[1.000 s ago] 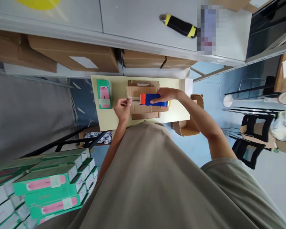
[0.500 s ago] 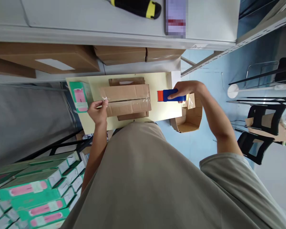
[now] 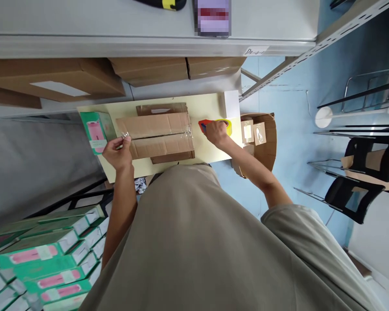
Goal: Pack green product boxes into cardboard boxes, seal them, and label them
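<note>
A flat cardboard box (image 3: 155, 134) lies on the pale yellow table (image 3: 210, 149), with clear tape along its middle seam. My left hand (image 3: 116, 152) is at the box's left end, fingers pinched on the loose end of the clear tape (image 3: 125, 136). My right hand (image 3: 216, 131) is closed over the red, blue and yellow tape dispenser (image 3: 205, 125), which rests on the table just right of the box. A green and pink product box (image 3: 95, 130) stands at the table's left end.
An open carton (image 3: 266, 142) with small packets sits right of the table. Brown cartons (image 3: 149, 71) fill the shelf behind. Green and pink boxes (image 3: 45, 263) are stacked at lower left. A black chair (image 3: 363, 190) stands at right.
My right hand carried the tape dispenser off the box to the right, then brought it down onto the table beside the box. My left hand kept its pinch on the tape end.
</note>
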Demonstrator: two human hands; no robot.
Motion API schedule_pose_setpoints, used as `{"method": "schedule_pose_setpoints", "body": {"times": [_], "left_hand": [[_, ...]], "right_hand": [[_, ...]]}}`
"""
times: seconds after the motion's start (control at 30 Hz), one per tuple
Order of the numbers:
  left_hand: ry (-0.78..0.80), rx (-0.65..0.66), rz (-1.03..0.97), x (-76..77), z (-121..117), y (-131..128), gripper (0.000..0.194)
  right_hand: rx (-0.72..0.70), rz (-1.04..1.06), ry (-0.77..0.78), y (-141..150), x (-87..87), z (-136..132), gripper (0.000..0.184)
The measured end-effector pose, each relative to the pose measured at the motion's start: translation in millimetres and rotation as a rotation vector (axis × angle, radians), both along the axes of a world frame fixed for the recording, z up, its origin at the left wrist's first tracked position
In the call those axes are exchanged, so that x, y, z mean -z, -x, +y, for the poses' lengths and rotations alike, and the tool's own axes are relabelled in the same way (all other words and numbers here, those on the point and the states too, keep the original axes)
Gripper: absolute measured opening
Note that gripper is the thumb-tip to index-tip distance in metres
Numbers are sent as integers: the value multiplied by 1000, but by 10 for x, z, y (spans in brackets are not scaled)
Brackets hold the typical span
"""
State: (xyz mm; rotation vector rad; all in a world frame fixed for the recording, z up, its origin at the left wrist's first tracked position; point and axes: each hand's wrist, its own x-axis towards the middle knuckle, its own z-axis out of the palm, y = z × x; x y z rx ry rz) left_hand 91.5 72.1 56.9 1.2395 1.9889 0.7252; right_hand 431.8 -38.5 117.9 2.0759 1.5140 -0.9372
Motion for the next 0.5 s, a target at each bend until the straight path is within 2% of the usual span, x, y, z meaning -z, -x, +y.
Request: {"method": "schedule_pose_setpoints", "body": {"times": [0.17, 0.27, 0.4, 0.5], "left_hand": [[-5, 6, 7, 11, -14, 4, 12], [4, 23, 21, -23, -33, -9, 10], [-2, 37, 24, -76, -49, 38, 10], [-5, 51, 38, -97, -44, 148, 11]], "right_hand": [[334, -30, -120, 102, 622, -391, 58], [455, -19, -157, 167, 892, -592, 56], [516, -54, -215, 274, 1040, -719, 51], [552, -91, -235, 318, 971, -715, 51]]}}
